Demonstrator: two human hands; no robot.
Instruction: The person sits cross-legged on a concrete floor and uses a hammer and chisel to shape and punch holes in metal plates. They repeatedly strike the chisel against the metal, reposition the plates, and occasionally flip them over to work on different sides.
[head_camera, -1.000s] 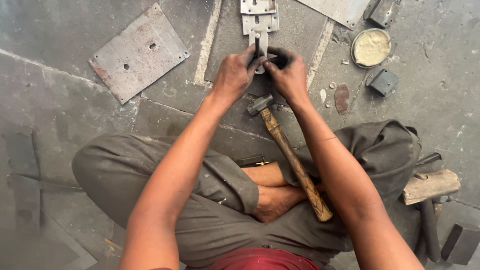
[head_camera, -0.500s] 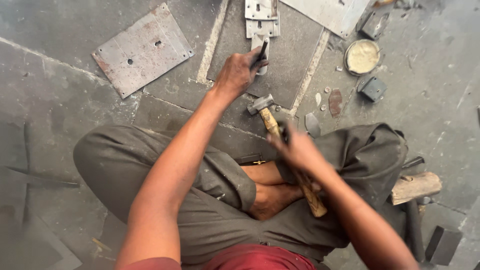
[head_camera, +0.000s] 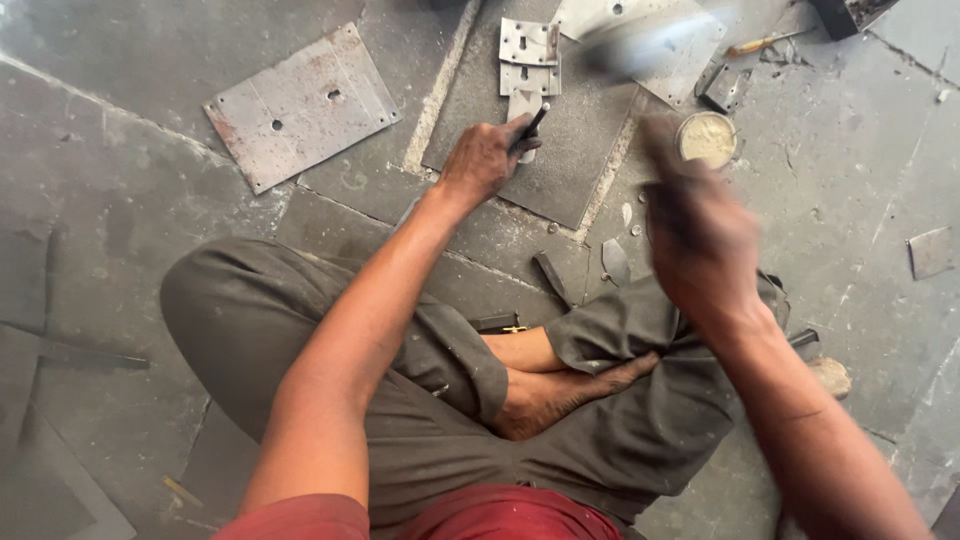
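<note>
Punch (head_camera: 531, 127), a slim dark rod, stands tilted in the left hand (head_camera: 484, 158) at the upper middle of the frame, its lower end on a small pale metal piece (head_camera: 523, 103) lying on the dark slab (head_camera: 570, 150) set in the floor. The left hand's grip is closed around the rod, fingers curled, thumb side toward the camera. Just above the piece lie two small punched plates (head_camera: 529, 57), one touching the other.

A second ago both hands were together at the piece and the hammer lay between the knees; half a second ago the right hand had dropped to the hammer's handle. Now the right hand (head_camera: 698, 235) is up at the right of the frame, heavily blurred, and a pale blurred streak at the upper right, over the large plate (head_camera: 660, 40), is likely the hammer head (head_camera: 640, 45) in mid-swing. The right hand looks closed on the handle, though the blur hides the fingers. The spot between the knees where the hammer lay now shows only a short dark bar (head_camera: 552, 278). Judging by this, the setting-up is over and striking is under way.

A round tin (head_camera: 707, 138) of pale paste sits just beyond the right hand. A larger steel plate (head_camera: 300, 105) with holes lies at upper left, well apart.
</note>
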